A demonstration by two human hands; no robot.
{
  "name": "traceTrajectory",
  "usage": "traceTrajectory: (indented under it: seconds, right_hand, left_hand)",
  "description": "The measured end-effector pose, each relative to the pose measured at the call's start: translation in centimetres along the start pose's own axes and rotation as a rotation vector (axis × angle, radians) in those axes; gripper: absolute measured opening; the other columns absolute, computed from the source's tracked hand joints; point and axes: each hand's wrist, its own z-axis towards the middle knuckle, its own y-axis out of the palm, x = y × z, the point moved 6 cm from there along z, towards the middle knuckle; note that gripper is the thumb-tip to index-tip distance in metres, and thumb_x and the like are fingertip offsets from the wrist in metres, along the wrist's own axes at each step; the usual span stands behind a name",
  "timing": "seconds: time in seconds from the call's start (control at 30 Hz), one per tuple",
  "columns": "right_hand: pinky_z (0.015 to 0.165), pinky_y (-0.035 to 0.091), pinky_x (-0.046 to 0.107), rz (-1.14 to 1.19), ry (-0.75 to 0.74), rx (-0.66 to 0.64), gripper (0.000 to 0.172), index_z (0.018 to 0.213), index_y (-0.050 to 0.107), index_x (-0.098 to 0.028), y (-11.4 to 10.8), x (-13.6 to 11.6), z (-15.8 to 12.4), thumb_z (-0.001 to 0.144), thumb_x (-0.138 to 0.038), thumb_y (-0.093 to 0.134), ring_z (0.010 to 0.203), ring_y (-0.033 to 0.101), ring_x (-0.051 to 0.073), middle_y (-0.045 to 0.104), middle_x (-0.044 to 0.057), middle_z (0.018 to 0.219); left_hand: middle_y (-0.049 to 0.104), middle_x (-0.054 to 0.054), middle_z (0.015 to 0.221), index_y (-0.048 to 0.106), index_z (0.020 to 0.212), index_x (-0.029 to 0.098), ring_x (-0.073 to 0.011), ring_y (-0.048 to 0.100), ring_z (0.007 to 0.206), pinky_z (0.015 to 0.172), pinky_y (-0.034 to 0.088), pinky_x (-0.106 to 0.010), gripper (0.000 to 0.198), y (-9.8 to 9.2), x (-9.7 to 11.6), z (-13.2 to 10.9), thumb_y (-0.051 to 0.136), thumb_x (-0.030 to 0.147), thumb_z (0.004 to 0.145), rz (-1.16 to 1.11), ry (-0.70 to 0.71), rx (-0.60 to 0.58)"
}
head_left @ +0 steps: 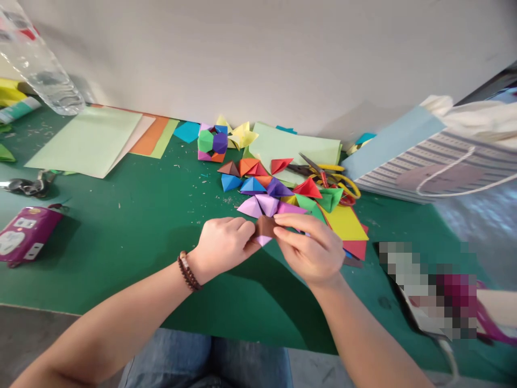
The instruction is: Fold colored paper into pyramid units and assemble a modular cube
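Note:
Between my two hands is a small folded paper piece (265,227), brown with a light purple part at its lower edge. My left hand (226,242), a beaded bracelet at its wrist, pinches the piece from the left, fingers curled. From the right, my right hand (313,245) grips it between thumb and fingertips. Just beyond lie several folded paper units in many colours, among them a purple one (278,187), a red one (307,188) and a green one (330,199). A multicoloured paper ball (212,142) sits behind them.
Scissors (343,180) lie right of the units, near yellow paper (345,222). Pale green sheets (86,137) and a water bottle (52,81) are back left. A purple power strip (30,234) is at left. A striped bag (404,161) and a pixelated phone (420,291) are at right.

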Motion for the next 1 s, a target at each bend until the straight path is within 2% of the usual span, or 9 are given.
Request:
traceTrajectory:
  seconds: [0.17, 0.37, 0.53, 0.67, 0.77, 0.9, 1.0]
  right_hand:
    - [0.068, 0.063, 0.036, -0.024, -0.026, -0.003, 0.033, 0.091, 0.066, -0.033, -0.1, -0.6, -0.1, 0.077, -0.002, 0.067, 0.092, 0.074, 0.023, 0.07, 0.0, 0.086]
    - [0.067, 0.061, 0.033, -0.159, -0.067, 0.05, 0.032, 0.085, 0.067, -0.031, -0.3, -1.6, 0.4, 0.073, -0.001, 0.073, 0.086, 0.07, 0.021, 0.07, 0.0, 0.076]
    - [0.067, 0.058, 0.031, -0.183, -0.122, 0.077, 0.03, 0.089, 0.068, -0.025, -0.2, -1.8, 0.2, 0.072, -0.002, 0.076, 0.08, 0.066, 0.018, 0.071, 0.0, 0.076]
    - [0.071, 0.056, 0.03, -0.13, -0.141, 0.041, 0.033, 0.093, 0.07, -0.027, 0.3, -1.7, 0.0, 0.073, -0.001, 0.074, 0.085, 0.066, 0.017, 0.071, -0.001, 0.08]
    - [0.078, 0.056, 0.035, -0.081, -0.04, 0.018, 0.032, 0.095, 0.069, -0.031, 0.5, -0.9, 0.1, 0.075, -0.006, 0.075, 0.092, 0.065, 0.02, 0.069, 0.0, 0.087]
    - [0.08, 0.056, 0.042, 0.034, 0.15, 0.011, 0.033, 0.106, 0.065, -0.03, 0.6, 0.6, 0.1, 0.076, -0.028, 0.079, 0.105, 0.062, 0.027, 0.062, 0.008, 0.112]
    - [0.072, 0.057, 0.041, 0.223, 0.435, 0.1, 0.044, 0.115, 0.059, -0.028, 0.7, 2.3, -0.6, 0.078, -0.046, 0.074, 0.099, 0.062, 0.027, 0.059, 0.011, 0.115]
  left_hand:
    - [0.053, 0.0, 0.054, 0.053, 0.064, 0.017, -0.0117, 0.048, 0.048, 0.049, 0.026, -0.028, 0.03, -0.5, 0.2, 0.0, 0.045, 0.026, 0.092, 0.047, 0.092, 0.067]
    - [0.054, -0.001, 0.057, 0.054, 0.07, 0.018, -0.0132, 0.052, 0.052, 0.05, 0.028, -0.029, 0.032, -0.1, 0.1, 0.0, 0.038, 0.027, 0.096, 0.07, 0.087, 0.029]
    - [0.057, -0.001, 0.06, 0.054, 0.073, 0.018, -0.0142, 0.055, 0.052, 0.049, 0.031, -0.028, 0.035, 1.0, -0.3, -0.1, 0.037, 0.037, 0.097, 0.012, 0.005, -0.08]
    - [0.06, -0.001, 0.063, 0.055, 0.076, 0.018, -0.0167, 0.058, 0.054, 0.048, 0.032, -0.029, 0.029, 1.9, -0.8, -0.2, 0.044, 0.039, 0.093, -0.011, -0.074, -0.202]
    - [0.064, -0.003, 0.07, 0.056, 0.081, 0.017, -0.018, 0.061, 0.06, 0.05, 0.035, -0.028, 0.023, 2.0, -1.1, 0.0, 0.044, 0.034, 0.092, 0.006, -0.106, -0.244]
    - [0.063, -0.004, 0.071, 0.057, 0.084, 0.017, -0.0177, 0.061, 0.062, 0.052, 0.036, -0.028, 0.022, 1.0, -1.4, 0.3, 0.042, 0.032, 0.092, 0.008, -0.096, -0.174]
    - [0.06, -0.003, 0.067, 0.057, 0.085, 0.017, -0.0169, 0.058, 0.059, 0.05, 0.034, -0.028, 0.02, 0.2, -1.6, 0.5, 0.043, 0.029, 0.091, 0.04, -0.08, -0.093]
